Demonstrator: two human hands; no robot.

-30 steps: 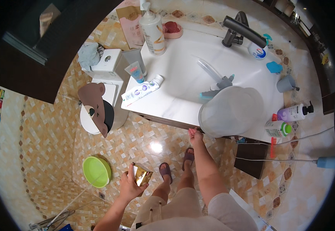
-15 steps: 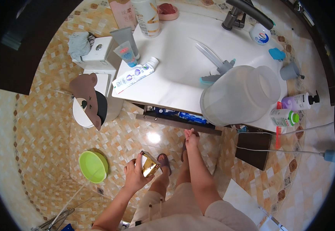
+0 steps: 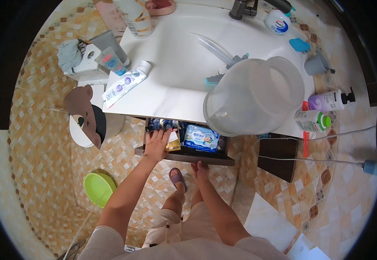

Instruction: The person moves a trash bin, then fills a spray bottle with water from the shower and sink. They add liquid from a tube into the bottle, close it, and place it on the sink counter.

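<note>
My left hand [image 3: 156,145] reaches into the left part of an open drawer [image 3: 186,157] below the sink counter. Its fingers lie along the left side of a shiny gold box [image 3: 173,144], which they appear to grip; the thumb is partly hidden. Beside the box lies a blue-and-white soft package [image 3: 201,138], with small dark blue items [image 3: 157,124] toward the back. My right hand [image 3: 200,171] is at the drawer's front panel, its fingers bent against the outer edge.
On the white counter stand a large translucent jar [image 3: 244,99], overhanging the drawer's right end, a toothpaste tube [image 3: 127,84] and several bottles. A green basin [image 3: 99,190] sits on the tiled floor. White cables [image 3: 309,160] cross at right, near a dark panel [image 3: 277,158].
The drawer has come out further. My left hand has brought the gold box from above the floor into the drawer. My right hand has moved down and left with the drawer front.
</note>
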